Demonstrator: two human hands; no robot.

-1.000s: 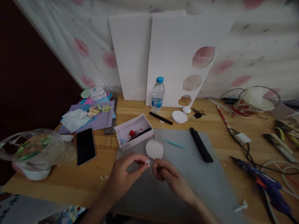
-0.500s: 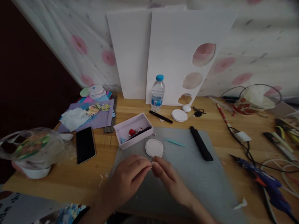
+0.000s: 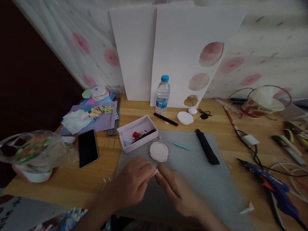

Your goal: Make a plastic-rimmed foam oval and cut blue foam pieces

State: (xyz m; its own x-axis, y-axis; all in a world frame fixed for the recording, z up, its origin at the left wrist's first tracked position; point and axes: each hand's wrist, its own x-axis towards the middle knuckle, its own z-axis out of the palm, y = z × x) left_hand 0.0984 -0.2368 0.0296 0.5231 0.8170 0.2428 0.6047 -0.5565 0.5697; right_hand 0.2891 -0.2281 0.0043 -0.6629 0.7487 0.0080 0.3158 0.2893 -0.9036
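Note:
My left hand (image 3: 131, 184) and my right hand (image 3: 176, 189) meet fingertip to fingertip over the grey mat (image 3: 204, 179), both pinching a tiny white scrap (image 3: 157, 171). Most of the scrap is hidden by the fingers. Just beyond the hands a white foam disc (image 3: 159, 151) lies flat on the mat. A small white box (image 3: 137, 133) with a red bit and a black pen inside stands to the disc's upper left.
On the wooden table: a black phone (image 3: 88, 148), a plastic bag (image 3: 33, 150), purple paper sheets (image 3: 92, 117), a water bottle (image 3: 162, 95), a black bar (image 3: 207, 147), a blue glue gun (image 3: 271, 186) with cables at right, white foam boards (image 3: 183, 48) against the wall.
The hands have come together and slid slightly nearer me; the white scrap, earlier visible in the left fingers, is now pinched between both hands.

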